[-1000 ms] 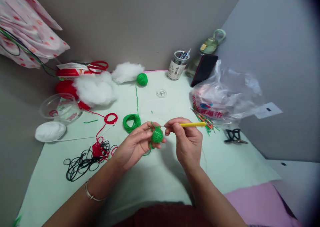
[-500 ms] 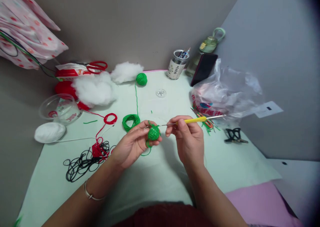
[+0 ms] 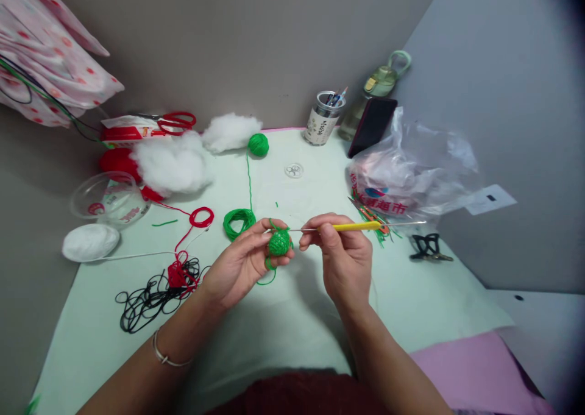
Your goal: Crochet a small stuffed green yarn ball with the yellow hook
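Holding small green crocheted ball in left hand, clamped between thumb and fingers, above middle of pale cloth. Trailing loop of green yarn below same fingers. Wearing thin bracelet on left wrist.

Gripping yellow-handled hook in right hand, pinched between thumb and fingertips, nearly level. Thin metal at both ends of handle. Left-hand tip at top edge of ball; too small to tell whether through a stitch.

Just behind left hand: green yarn coil, with strand running back to green yarn ball. Beside that, white stuffing, with second, larger clump nearer and farther left.

To left of left hand: red yarn loop, red crocheted piece on black cord tangle, white yarn ball just before clear plastic bowl. Red-handled scissors on packet at back left.

Beyond right hand: plastic bag, green snippets at near edge. Farther back: pen can, and dark phone upright before bottle. Black hair clip at far right.
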